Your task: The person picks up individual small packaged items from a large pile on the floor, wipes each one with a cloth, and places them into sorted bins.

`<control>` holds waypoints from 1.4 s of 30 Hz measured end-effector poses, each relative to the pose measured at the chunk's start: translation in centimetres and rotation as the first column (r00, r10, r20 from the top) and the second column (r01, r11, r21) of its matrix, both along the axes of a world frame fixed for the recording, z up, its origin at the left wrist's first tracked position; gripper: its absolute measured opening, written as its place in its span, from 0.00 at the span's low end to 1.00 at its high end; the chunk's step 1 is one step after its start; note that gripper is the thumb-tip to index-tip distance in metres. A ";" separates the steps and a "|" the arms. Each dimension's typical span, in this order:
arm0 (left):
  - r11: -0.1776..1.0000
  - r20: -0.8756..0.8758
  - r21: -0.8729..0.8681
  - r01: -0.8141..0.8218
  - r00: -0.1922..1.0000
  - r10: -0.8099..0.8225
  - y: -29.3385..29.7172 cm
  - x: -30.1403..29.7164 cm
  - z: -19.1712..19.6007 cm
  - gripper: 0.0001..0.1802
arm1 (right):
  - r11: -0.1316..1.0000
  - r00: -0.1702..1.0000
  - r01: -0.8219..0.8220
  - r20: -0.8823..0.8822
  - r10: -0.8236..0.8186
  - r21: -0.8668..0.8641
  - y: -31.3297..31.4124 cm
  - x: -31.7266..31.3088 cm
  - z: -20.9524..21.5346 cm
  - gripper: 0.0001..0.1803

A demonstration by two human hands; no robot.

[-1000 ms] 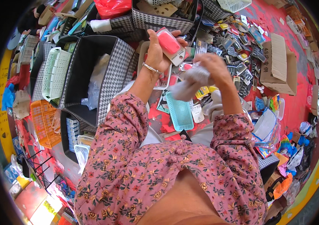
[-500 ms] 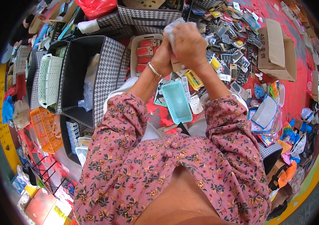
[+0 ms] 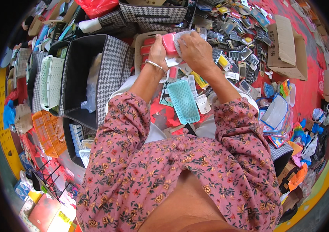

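Observation:
Above the far middle of the floor, my left hand (image 3: 157, 55) is closed on the edge of a red packaged item (image 3: 169, 43) with a pale card at its lower end. What is inside the pack I cannot make out. My right hand (image 3: 196, 50) grips a crumpled grey cloth (image 3: 178, 41), pressed against the right side of that pack. Behind my left hand stands a cream basket (image 3: 138, 50) with several similar red packs in it. Nearer to me, a turquoise plastic basket (image 3: 183, 101) lies between my legs.
Many small carded packages (image 3: 245, 54) are heaped at the far right beside an open cardboard box (image 3: 288, 48). Houndstooth storage bins (image 3: 114, 69) stand at the left, with a pale green basket (image 3: 51, 83) and an orange basket (image 3: 48, 133). Plastic bags and cloths lie at the right.
My hands have moved slightly apart, and the red pack shows between them now. Its card has come into view, and the cloth has shifted down along its right side.

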State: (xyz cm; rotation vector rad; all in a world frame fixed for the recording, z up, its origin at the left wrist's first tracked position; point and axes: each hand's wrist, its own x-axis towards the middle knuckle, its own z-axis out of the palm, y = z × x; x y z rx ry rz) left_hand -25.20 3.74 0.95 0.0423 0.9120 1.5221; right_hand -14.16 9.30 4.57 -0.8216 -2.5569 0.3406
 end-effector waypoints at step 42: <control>0.978 0.362 0.081 -0.191 0.920 0.150 -0.6 -6.1 -2.8 0.43 | 0.965 0.897 -0.207 0.362 0.252 -0.159 -1.1 4.0 3.2 0.06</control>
